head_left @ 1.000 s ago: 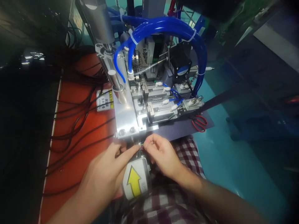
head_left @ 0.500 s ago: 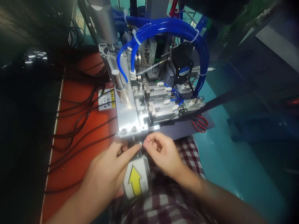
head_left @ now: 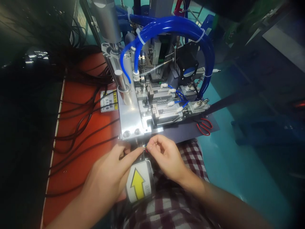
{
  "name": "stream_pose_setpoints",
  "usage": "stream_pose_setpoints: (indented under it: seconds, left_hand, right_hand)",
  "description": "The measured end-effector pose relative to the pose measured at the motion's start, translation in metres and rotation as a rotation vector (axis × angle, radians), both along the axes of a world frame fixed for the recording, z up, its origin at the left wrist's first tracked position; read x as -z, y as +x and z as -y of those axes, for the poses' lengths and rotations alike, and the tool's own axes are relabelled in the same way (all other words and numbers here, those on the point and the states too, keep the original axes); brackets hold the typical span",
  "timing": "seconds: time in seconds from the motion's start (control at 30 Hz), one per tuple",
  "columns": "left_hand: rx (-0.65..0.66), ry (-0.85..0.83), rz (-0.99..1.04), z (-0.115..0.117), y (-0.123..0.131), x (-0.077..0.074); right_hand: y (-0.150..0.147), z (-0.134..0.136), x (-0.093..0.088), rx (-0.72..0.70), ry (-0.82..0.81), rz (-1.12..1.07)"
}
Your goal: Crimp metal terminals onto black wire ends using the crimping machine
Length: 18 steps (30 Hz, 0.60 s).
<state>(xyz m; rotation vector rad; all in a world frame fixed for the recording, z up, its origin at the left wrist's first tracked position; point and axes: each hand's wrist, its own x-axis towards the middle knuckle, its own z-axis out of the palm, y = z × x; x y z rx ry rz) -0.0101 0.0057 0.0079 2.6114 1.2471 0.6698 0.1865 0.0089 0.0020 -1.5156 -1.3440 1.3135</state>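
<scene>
My right hand (head_left: 164, 156) is closed in a pinch on thin wires (head_left: 146, 149), with bits of red and blue showing at the fingertips. Opposite it, my left hand (head_left: 116, 165) has its thumb stretched toward the same spot and its other fingers curled. A tiny pale piece (head_left: 144, 146) lies at the left thumb tip; its kind is too small to make out. Both hands work just below the front edge of a shiny metal machine block (head_left: 132, 122). Beneath the fingertips sits a white plate with a yellow arrow (head_left: 137, 184).
Pneumatic cylinders (head_left: 166, 113) and a loop of blue air hoses (head_left: 176, 24) rise behind the block. Black cables (head_left: 81, 127) cross the orange surface (head_left: 71, 162) at left. Red-handled scissors (head_left: 204, 126) lie on the dark base plate (head_left: 183, 132) at right.
My right fingertips have shifted very slightly, and more of the red wire shows between the hands. My left hand keeps nearly the same place.
</scene>
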Motion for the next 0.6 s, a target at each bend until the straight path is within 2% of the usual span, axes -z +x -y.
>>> stream_pose_setpoints:
  seconds: [0.13,0.3,0.47,0.6]
  left_hand:
    - [-0.024,-0.017,0.03,0.0021,-0.002,0.0048]
    - [-0.006,-0.014,0.009,-0.0013,-0.0014,-0.001]
    - [0.01,-0.007,0.007,-0.0027,0.001,-0.0051]
    - [0.009,0.0,0.002,-0.0017,0.0001,-0.0039]
  right_hand:
    - [-0.0029,-0.0017,-0.0014,0.039,-0.09,-0.077]
    - [0.0002,-0.0044,-0.0067,0.033,-0.301,-0.133]
    - [0.001,-0.0016,-0.0091,0.078,-0.032,0.033]
    - [-0.0054,-0.0016,-0.0073,0.05,0.08,0.099]
